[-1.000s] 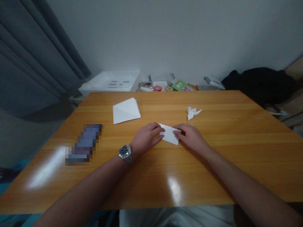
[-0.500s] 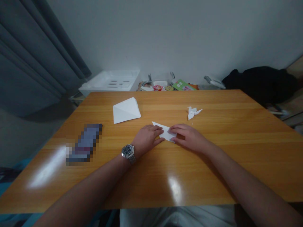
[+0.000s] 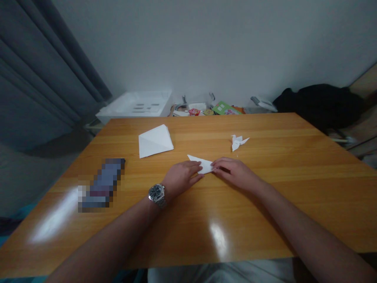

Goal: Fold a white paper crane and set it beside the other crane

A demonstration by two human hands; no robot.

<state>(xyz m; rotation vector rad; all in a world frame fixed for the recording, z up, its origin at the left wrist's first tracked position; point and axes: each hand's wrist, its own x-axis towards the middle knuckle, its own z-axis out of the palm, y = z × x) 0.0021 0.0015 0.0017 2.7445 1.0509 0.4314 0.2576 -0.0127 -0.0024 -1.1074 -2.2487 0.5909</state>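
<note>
A small white folded paper [image 3: 202, 164] lies on the wooden table [image 3: 265, 204] in front of me, its pointed end to the left. My left hand [image 3: 180, 179], with a metal watch on the wrist, presses its near left part with curled fingers. My right hand [image 3: 232, 173] pinches the paper's right end with thumb and fingers. Much of the paper is hidden under both hands.
A larger folded white sheet [image 3: 154, 140] lies at the back left. A small white paper crane [image 3: 238, 141] stands at the back right. A blurred-out dark object [image 3: 100, 184] lies at the left. A white tray [image 3: 135, 105], clutter and a black bag [image 3: 321, 103] sit behind the table.
The paper has been folded over from a wider flat piece into a narrower pointed shape. My right hand slid left along it; my left hand stayed nearly in place.
</note>
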